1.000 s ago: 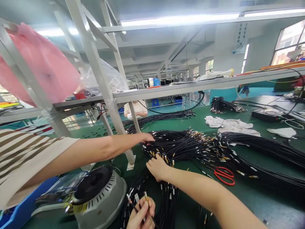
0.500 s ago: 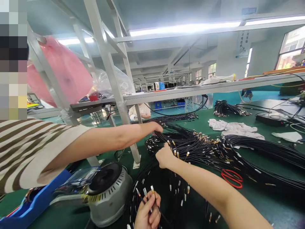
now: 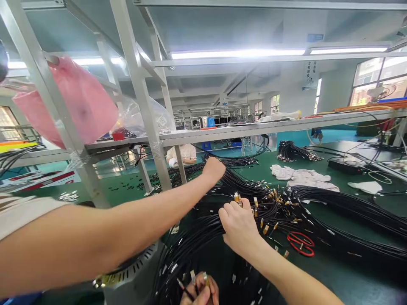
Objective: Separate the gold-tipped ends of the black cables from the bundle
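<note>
Hands at work on the black cable heap (image 3: 286,203), which sprawls across the green table (image 3: 349,262). I see my right hand (image 3: 239,226) at the near-left edge of the heap, its fingers curled tight around a cluster of strands, with gold connector tips standing up just above the knuckles. My left hand (image 3: 200,294) sits nearer to me than the heap, at the bottom border of the view, and is only partly visible; its fingers are pinched closed on a few connector-tipped leads (image 3: 193,279), which point upward. A co-worker's hand (image 3: 213,168), on a bare arm reaching in from the left, is closed as a fist on strands at the far-left side of the heap. Red scissors (image 3: 300,243) lie flat against the heap's near edge, just right of my right hand. White cloths (image 3: 302,176) lie at the heap's far side. A grey round machine (image 3: 136,275) stands left of the heap, beneath the co-worker's arm.
</note>
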`<state>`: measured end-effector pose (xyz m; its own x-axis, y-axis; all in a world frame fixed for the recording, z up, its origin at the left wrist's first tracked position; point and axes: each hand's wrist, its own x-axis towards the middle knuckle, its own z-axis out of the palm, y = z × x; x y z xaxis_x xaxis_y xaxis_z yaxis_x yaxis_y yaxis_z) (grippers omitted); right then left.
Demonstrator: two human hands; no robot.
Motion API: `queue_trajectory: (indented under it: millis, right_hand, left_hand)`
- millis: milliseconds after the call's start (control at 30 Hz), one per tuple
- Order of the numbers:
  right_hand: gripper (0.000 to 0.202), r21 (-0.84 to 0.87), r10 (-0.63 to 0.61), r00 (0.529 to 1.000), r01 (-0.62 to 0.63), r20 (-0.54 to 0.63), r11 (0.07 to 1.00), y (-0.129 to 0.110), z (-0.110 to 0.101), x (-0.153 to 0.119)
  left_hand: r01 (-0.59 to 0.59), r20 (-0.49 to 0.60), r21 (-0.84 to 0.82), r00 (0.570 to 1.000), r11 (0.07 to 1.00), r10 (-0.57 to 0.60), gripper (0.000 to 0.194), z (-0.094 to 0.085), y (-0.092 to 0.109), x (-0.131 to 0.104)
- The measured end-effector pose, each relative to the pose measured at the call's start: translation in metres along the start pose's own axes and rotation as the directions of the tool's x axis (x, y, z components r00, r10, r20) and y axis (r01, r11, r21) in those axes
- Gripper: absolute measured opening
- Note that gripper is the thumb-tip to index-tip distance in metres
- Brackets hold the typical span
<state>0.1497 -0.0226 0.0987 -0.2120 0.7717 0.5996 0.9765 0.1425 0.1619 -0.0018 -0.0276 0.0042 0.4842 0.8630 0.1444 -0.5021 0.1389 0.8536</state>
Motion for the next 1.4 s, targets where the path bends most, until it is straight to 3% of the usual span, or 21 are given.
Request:
queue_trajectory:
  millis: [67, 200, 333, 433, 567, 667, 733, 800, 867, 967, 1067, 1200, 1400]
  right_hand:
    - [0.013, 0.004, -0.001, 1.000, 0.001, -0.003, 1.000, 0.000, 0.001, 0.000]
    - [0.012, 0.011, -0.001, 1.000, 0.001, -0.029, 1.000, 0.001, -0.002, -0.006]
    - [0.013, 0.010, 0.009, 0.998, -0.008, -0.061, 1.000, 0.003, -0.005, -0.013]
    - [0.011, 0.018, 0.010, 0.996, -0.008, -0.084, 1.000, 0.004, -0.006, -0.016]
    - [0.010, 0.030, 0.004, 0.995, -0.001, -0.101, 1.000, 0.005, -0.005, -0.018]
    - [0.009, 0.029, 0.011, 0.995, -0.008, -0.099, 1.000, 0.006, -0.003, -0.020]
    - [0.010, 0.032, 0.014, 0.995, -0.011, -0.103, 0.999, 0.007, -0.002, -0.022]
    - [0.011, 0.037, 0.014, 0.994, -0.010, -0.111, 0.999, 0.008, -0.002, -0.024]
    - [0.012, 0.040, 0.015, 0.993, -0.010, -0.115, 0.999, 0.009, -0.001, -0.024]
    - [0.012, 0.043, 0.015, 0.993, -0.010, -0.113, 0.999, 0.009, 0.000, -0.024]
    - [0.013, 0.048, 0.019, 0.992, -0.014, -0.123, 0.999, 0.009, 0.001, -0.024]
    - [0.016, 0.058, 0.037, 0.991, -0.030, -0.131, 0.998, 0.010, 0.001, -0.026]
    - [0.014, 0.065, 0.075, 0.988, -0.067, -0.134, 0.996, 0.016, -0.002, -0.032]
  left_hand:
    - [-0.014, -0.016, 0.000, 1.000, 1.000, 0.014, 0.022, 0.011, 0.028, 0.024]
    - [-0.031, -0.035, 0.027, 0.999, 0.999, 0.032, 0.028, 0.023, 0.079, 0.093]
    - [-0.053, -0.012, 0.108, 0.998, 0.993, 0.055, 0.025, 0.022, 0.110, 0.137]
    - [-0.084, 0.017, 0.191, 0.996, 0.978, 0.083, 0.027, 0.013, 0.118, 0.134]
    - [-0.118, 0.048, 0.301, 0.993, 0.946, 0.109, 0.016, -0.009, 0.124, 0.101]
    - [-0.151, 0.064, 0.375, 0.989, 0.915, 0.137, 0.026, -0.024, 0.130, 0.075]
    - [-0.122, 0.067, 0.410, 0.992, 0.904, 0.103, 0.023, -0.029, 0.128, 0.061]
    - [-0.012, 0.041, 0.364, 0.999, 0.931, -0.003, 0.015, -0.029, 0.115, 0.047]
    - [0.050, -0.016, 0.208, 0.999, 0.977, -0.048, 0.014, -0.026, 0.091, 0.031]
    - [0.112, -0.029, 0.159, 0.994, 0.981, -0.109, 0.019, -0.019, 0.051, 0.008]
    - [0.148, -0.034, 0.104, 0.989, 0.983, -0.146, 0.022, -0.018, 0.030, -0.004]
    - [0.151, -0.034, 0.017, 0.988, 0.988, -0.150, 0.022, -0.028, 0.039, 0.011]
    - [0.030, -0.041, -0.137, 0.999, 0.990, -0.035, 0.033, -0.040, 0.055, 0.069]
